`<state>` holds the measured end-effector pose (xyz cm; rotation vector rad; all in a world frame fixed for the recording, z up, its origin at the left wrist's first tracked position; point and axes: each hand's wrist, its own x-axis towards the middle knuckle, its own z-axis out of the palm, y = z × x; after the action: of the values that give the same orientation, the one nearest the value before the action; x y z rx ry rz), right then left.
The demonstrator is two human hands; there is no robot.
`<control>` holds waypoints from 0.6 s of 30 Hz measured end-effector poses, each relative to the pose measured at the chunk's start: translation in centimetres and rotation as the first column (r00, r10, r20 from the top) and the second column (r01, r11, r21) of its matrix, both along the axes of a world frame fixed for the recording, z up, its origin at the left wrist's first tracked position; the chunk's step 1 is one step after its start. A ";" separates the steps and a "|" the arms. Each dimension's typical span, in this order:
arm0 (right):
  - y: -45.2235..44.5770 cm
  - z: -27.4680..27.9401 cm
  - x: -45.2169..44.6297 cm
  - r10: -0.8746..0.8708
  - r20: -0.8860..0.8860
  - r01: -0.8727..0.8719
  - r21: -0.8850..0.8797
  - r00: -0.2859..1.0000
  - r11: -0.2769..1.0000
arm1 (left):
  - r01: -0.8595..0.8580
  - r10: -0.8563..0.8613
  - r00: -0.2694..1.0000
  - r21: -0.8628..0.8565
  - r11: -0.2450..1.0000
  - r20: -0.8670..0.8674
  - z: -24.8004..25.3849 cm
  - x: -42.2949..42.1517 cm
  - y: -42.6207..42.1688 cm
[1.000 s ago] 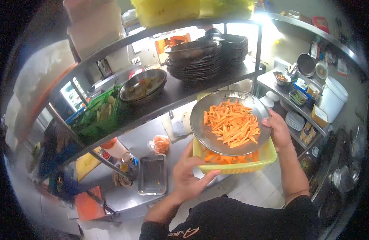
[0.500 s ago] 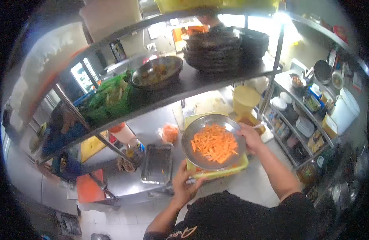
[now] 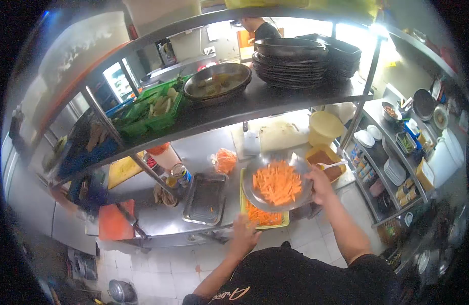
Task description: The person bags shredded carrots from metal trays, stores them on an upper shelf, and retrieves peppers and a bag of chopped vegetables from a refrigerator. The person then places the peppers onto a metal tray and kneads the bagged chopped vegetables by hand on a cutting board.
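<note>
My right hand grips the right rim of a round metal bowl, its fingers partly hidden. Cut carrot sticks are heaped in the bowl. Beneath it, a yellow tray sits at the counter's front edge, with more carrot sticks showing in its near part; the bowl hides the rest. My left hand is off the bowl, by the tray's near left corner, empty with its fingers apart.
Left of the bowl are a dark metal tray, a bag of orange food and a knife on a red cutting board. A yellow container with a white spoon stands right. Overhead, a shelf holds stacked black dishes.
My left hand has come away from the bowl and tray, downward. The bowl has shifted, uncovering carrot sticks in the yellow tray's near part. The whole view has swung a little.
</note>
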<state>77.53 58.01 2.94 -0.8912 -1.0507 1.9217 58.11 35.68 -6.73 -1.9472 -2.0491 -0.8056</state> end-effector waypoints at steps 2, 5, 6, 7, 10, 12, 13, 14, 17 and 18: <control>-3.0 8.6 -1.9 -0.069 -0.073 0.079 0.140 0.995 0.987 | 0.084 -0.085 0.996 -0.047 0.995 -0.019 -1.3 0.3 0.7; -3.1 14.3 -5.1 -0.043 -0.192 0.095 0.269 0.980 0.958 | 0.106 -0.105 0.994 -0.144 0.984 0.014 -5.6 -0.9 2.4; -1.9 14.8 -6.4 0.038 -0.294 0.058 0.310 0.955 0.949 | 0.098 -0.092 0.995 -0.179 0.979 0.037 -6.4 -1.3 2.7; -0.8 15.4 -7.7 0.128 -0.388 0.017 0.350 0.913 0.937 | 0.126 -0.119 0.992 -0.151 0.981 0.051 -5.8 -1.7 2.7; 3.6 17.3 -13.7 0.090 -0.432 -0.009 0.185 0.898 0.983 | 0.206 -0.198 0.976 -0.087 0.975 0.087 -1.6 -3.3 2.5; 3.7 19.2 -16.9 0.085 -0.469 0.009 0.195 0.879 0.981 | 0.247 -0.236 0.965 -0.096 0.964 0.118 1.9 -4.1 1.1; 4.4 19.6 -18.1 0.103 -0.422 -0.017 0.202 0.901 0.979 | 0.262 -0.251 0.961 -0.095 0.960 0.116 2.9 -4.4 0.3; 5.2 19.8 -19.2 0.121 -0.375 -0.045 0.204 0.919 0.978 | 0.274 -0.263 0.958 -0.098 0.957 0.113 4.2 -4.8 -0.8; 5.8 20.7 -19.3 0.174 -0.287 -0.102 0.248 0.942 0.963 | 0.301 -0.297 0.944 -0.003 0.954 0.146 11.4 -5.1 -4.6; 5.7 20.9 -19.0 0.191 -0.260 -0.119 0.268 0.947 0.956 | 0.295 -0.298 0.940 0.041 0.955 0.167 13.8 -5.2 -5.8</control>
<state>58.56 63.70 23.79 -0.3861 -1.1820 1.9210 52.90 29.89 7.10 -2.2859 -1.8504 -1.0826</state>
